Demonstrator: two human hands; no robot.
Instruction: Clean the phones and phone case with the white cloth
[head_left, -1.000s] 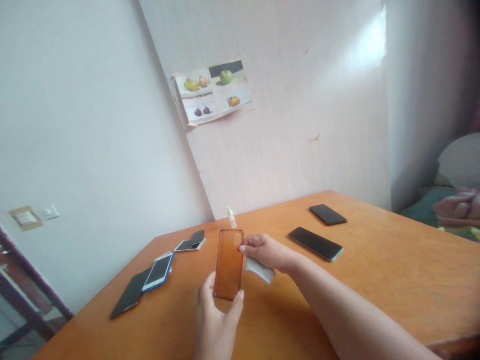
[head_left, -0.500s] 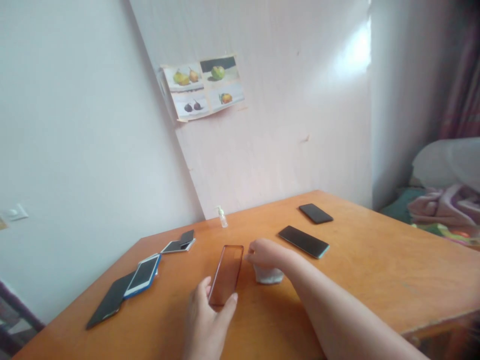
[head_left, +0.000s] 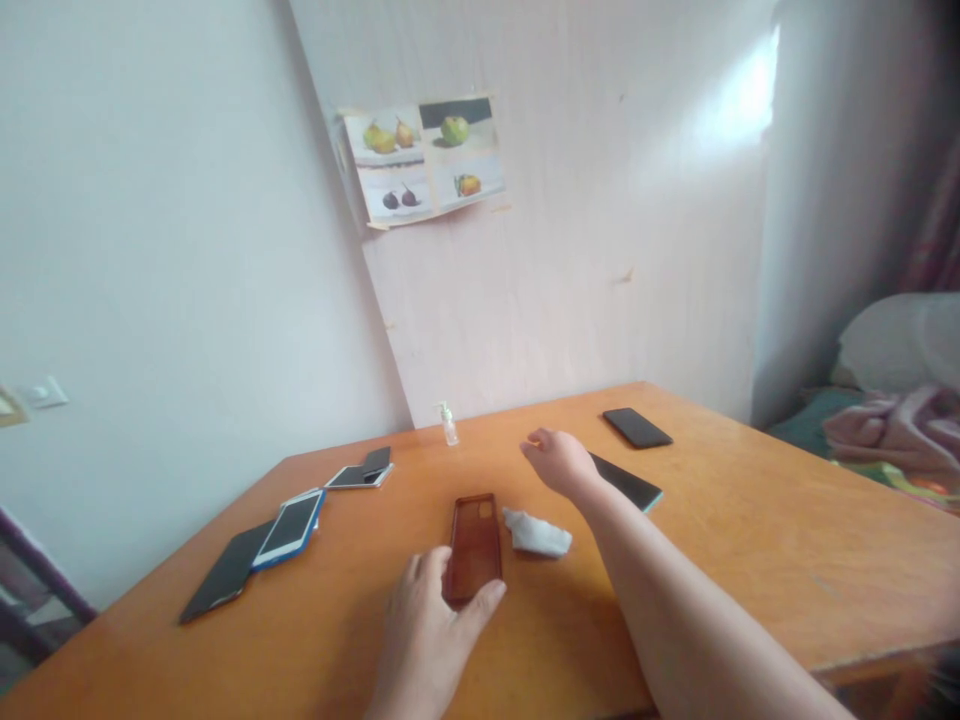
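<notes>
A clear brownish phone case (head_left: 475, 545) lies on the wooden table in front of me, its camera cutout at the far end. My left hand (head_left: 435, 620) grips the near end, fingers at its left edge and thumb at its right. Just right of the case rests a crumpled white cloth or wipe (head_left: 540, 535). My right hand (head_left: 559, 462) hovers beyond the cloth, fingers loosely bent and apart, with nothing visible in them. Its forearm partly covers a dark phone (head_left: 630, 485). Farther back stands a small clear pump bottle (head_left: 449, 425).
To the left lie a blue-edged white phone (head_left: 291, 530), a black flat device (head_left: 229, 572) and a white phone with a dark piece on it (head_left: 360, 474). Another black phone (head_left: 637, 428) is at the back right. The wall adjoins the table's (head_left: 750, 520) far edge.
My right hand has left the white cloth and moved forward, uncovering it. The phone case now lies flatter and slightly to the right, with my left hand still at it. The view has shifted slightly.
</notes>
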